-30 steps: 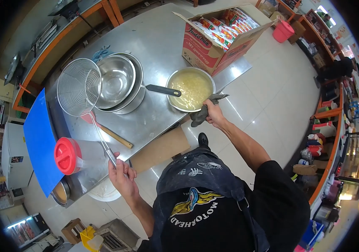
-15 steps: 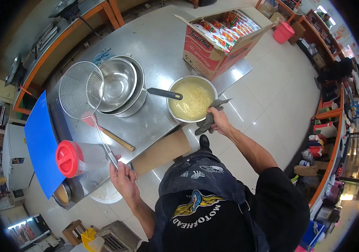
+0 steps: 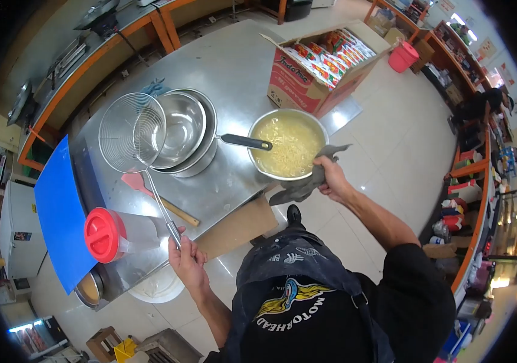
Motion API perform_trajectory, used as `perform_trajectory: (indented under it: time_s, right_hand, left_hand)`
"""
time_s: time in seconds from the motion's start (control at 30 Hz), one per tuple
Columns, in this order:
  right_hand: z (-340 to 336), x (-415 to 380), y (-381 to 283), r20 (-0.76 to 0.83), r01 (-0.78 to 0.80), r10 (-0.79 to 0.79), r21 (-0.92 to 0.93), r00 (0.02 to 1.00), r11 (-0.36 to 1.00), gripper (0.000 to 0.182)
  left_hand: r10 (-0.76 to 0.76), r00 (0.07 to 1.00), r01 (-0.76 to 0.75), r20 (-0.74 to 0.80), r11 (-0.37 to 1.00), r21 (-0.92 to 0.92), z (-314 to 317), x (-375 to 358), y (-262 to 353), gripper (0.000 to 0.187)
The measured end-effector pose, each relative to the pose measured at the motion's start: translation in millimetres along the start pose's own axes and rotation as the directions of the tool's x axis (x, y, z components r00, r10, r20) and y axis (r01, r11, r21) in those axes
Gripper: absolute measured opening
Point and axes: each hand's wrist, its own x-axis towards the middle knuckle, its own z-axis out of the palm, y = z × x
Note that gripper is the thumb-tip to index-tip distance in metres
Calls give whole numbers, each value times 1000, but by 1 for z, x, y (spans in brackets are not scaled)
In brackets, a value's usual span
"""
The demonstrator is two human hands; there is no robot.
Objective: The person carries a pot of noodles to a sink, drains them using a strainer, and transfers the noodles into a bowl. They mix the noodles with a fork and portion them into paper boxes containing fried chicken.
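My left hand point(image 3: 188, 263) grips the metal handle of a round wire strainer point(image 3: 119, 136), whose basket is raised beside the stacked steel bowls. With my right hand point(image 3: 333, 179) I hold a pot point(image 3: 250, 158) through a dark grey cloth point(image 3: 299, 189); the cloth hides the pot's handle. Pale noodles point(image 3: 291, 148) sit in yellowish liquid inside the pot, at the table's near edge. A steel bowl point(image 3: 183, 130) rests in a larger steel pan point(image 3: 204, 158), whose black handle point(image 3: 246, 142) reaches over the pot's rim.
On the steel table point(image 3: 234, 66) are an open carton of noodle packets point(image 3: 297, 78), a red spatula with wooden handle point(image 3: 164, 199), a red-lidded clear pitcher point(image 3: 104, 235) and a blue sheet point(image 3: 65, 209). A pan point(image 3: 92, 289) stands at the left corner. Another person point(image 3: 482, 106) is far right.
The view has shifted slightly, so most things appear a little further right. The grey cloth hangs more loosely below the pot. Both hands keep their grips.
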Motion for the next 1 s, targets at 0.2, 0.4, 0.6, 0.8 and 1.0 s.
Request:
perform_trajectory:
  time_s: [0.2,0.4,0.6,0.8,1.0]
  right_hand:
    - [-17,-31,-8,2,44,-45,15,999,999,22]
    - [-31,-67,3,-85,0,12,143,996,990,22]
    - [-54,-120,16,-201,9,38,230,979,973,26]
    - [-90,-194,55,-311,110,15,380,950,918,26]
    - [-125,-303,111,-462,252,2,487,887,836,25]
  left_hand:
    - [-16,1000,16,18,1000,-20,-6,8,-3,20]
    - [-70,994,65,80,996,61,-8,15,6,19]
    - [-144,955,82,261,968,236,-11,7,11,14]
    - [-446,812,212,376,827,521,-27,-31,20,10]
    - [-626,471,-215,622,602,769,1,-59,-17,17]
